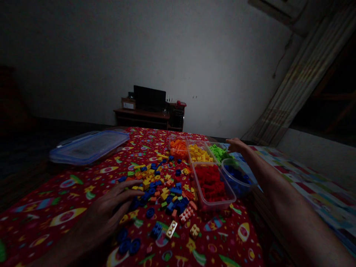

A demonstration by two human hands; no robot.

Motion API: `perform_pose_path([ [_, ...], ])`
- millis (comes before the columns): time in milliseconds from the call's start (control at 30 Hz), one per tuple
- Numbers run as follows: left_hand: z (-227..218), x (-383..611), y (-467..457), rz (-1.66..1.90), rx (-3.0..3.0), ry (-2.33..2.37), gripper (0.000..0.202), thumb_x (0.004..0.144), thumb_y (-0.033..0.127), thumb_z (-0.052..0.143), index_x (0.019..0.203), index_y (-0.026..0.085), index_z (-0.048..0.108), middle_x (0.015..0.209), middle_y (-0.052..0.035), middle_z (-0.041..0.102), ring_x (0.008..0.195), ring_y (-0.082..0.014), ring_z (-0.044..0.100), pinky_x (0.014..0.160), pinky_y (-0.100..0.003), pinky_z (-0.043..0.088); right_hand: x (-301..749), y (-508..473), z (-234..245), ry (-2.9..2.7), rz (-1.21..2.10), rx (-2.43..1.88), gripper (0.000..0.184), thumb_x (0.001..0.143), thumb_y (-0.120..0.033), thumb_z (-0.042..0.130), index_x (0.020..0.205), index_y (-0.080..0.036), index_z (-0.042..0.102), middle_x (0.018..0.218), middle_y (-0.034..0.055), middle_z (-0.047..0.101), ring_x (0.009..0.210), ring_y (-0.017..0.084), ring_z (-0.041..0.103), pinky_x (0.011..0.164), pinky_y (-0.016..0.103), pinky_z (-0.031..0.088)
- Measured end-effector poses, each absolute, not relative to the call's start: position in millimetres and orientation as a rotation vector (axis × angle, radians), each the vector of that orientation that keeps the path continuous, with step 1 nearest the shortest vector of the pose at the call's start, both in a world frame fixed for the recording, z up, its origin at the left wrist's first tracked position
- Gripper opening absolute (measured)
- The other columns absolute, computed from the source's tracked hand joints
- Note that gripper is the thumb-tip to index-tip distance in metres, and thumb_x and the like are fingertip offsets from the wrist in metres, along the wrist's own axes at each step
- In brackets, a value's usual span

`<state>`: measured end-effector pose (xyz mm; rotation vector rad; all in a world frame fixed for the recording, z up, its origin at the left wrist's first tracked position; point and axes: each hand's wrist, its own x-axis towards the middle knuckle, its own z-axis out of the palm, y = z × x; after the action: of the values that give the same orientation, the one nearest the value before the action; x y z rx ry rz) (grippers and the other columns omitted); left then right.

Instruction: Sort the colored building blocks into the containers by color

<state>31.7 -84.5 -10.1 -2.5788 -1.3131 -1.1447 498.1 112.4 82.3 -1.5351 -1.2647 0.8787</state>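
Note:
My left hand (114, 204) reaches in from the lower left, fingers stretched out and apart. Its fingertips touch or hover at the left edge of a loose heap of toy building bricks (165, 194) in blue, yellow, orange and green; I see nothing held in it. Farther off, my right hand (236, 144) is over the right side of a clear tub of green bricks (218, 151), its fingers pointing left and a little apart, with no brick visible in them. Beside that tub are yellow bricks (199, 153), orange bricks (178, 147), red bricks (210, 181) and a round tub of dark blue bricks (236, 174).
A red patterned cloth (91, 200) covers the surface. Clear lids with blue rims (90, 146) lie at the left. Blue wheels (129, 246) and several single bricks sit near the front. Behind stands a desk (141, 114) with a monitor (149, 98); a curtain (294, 85) hangs right.

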Motion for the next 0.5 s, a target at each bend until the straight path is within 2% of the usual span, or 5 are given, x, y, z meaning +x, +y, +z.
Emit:
perform_pose_path([
  [133,-8,31,-84,-1.122,-2.589,-1.35,0.03,0.087,0.037,0.043,0.099,0.034,0.07,0.122,0.0009,0.063,0.105,-0.0225,0.063,0.086,-0.031,0.055,491,111,87,-1.137,0.84,-1.609,0.007,0.078,-0.012,0.059,0.072,-0.012,0.055,0.044,-0.0009,0.049,0.042,0.013,0.053,0.044,0.029,0.051],
  [333,-6,29,-82,-1.194,-2.594,-1.323,0.032,0.088,0.037,0.04,0.101,0.032,0.069,0.123,-0.0004,0.062,0.109,-0.022,0.06,0.091,-0.032,0.051,462,91,104,-1.06,0.759,-1.522,0.012,0.082,-0.002,0.052,0.074,-0.011,0.055,0.05,0.002,0.057,0.046,0.009,0.057,0.048,0.019,0.051],
  [500,3,17,-73,-1.167,-2.572,-1.359,0.035,0.087,0.042,0.04,0.099,0.028,0.069,0.124,-0.0051,0.061,0.112,-0.0235,0.057,0.097,-0.037,0.047,413,41,117,-1.193,0.873,-1.304,0.015,0.084,-0.002,0.051,0.075,-0.01,0.06,0.058,0.0055,0.064,0.053,0.01,0.063,0.054,0.02,0.052],
])
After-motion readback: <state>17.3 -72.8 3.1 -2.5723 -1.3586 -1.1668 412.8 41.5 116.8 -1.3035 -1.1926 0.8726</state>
